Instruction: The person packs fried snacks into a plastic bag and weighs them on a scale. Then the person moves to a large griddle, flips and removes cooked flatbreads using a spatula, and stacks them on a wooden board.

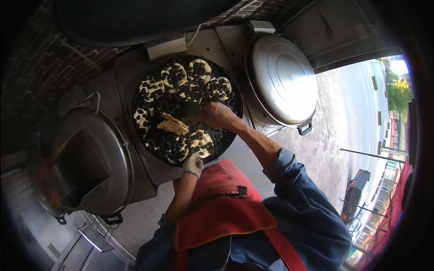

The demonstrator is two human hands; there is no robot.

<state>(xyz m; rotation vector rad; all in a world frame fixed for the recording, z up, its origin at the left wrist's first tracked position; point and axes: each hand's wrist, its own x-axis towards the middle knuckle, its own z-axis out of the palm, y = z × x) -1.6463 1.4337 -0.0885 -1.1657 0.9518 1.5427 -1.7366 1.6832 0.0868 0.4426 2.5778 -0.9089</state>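
A large round pan (234,133) holds black pebbles (169,101) and several pale round flatbreads (151,90) partly covered by them. My right hand (218,115) is closed over the middle right of the pan. It grips what looks like a flat metal scraper (192,111), its blade low among the pebbles and its handle hidden by my fingers. Left of the blade, a folded, browned flatbread (173,125) lies on top of the stones. My left hand (194,163), in a white glove, is at the pan's near edge, beside a flatbread (201,144); its fingertips are unclear.
On the right stands a lidded metal pan (281,81) with a black side handle (305,127). Another large metal lid (115,152) is at left, with a dark square tray (83,169) over it. A dark round lid (145,20) overhangs the back, before a brick wall (40,67).
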